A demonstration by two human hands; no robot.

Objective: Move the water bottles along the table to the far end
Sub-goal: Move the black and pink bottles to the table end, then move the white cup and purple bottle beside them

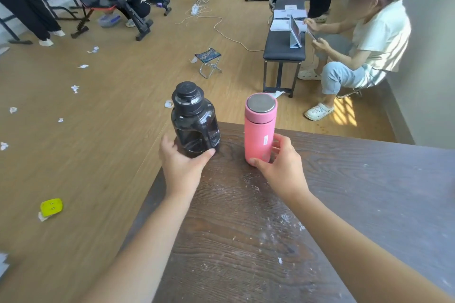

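Observation:
A dark translucent bottle (194, 123) with a black screw cap stands upright at the far left corner of the dark wooden table (344, 204). My left hand (181, 162) wraps its base, thumb on the right side. A pink bottle (258, 135) with a flat metal lid stands upright to the right of it, near the far edge. My right hand (280, 162) grips its lower part, thumb in front and fingers behind.
The table's far edge runs just behind both bottles, and its left edge drops to a wooden floor with paper scraps and a yellow object (51, 207). A seated person (364, 47) and a black bench (285, 42) lie beyond. A folding stool (208, 61) stands on the floor.

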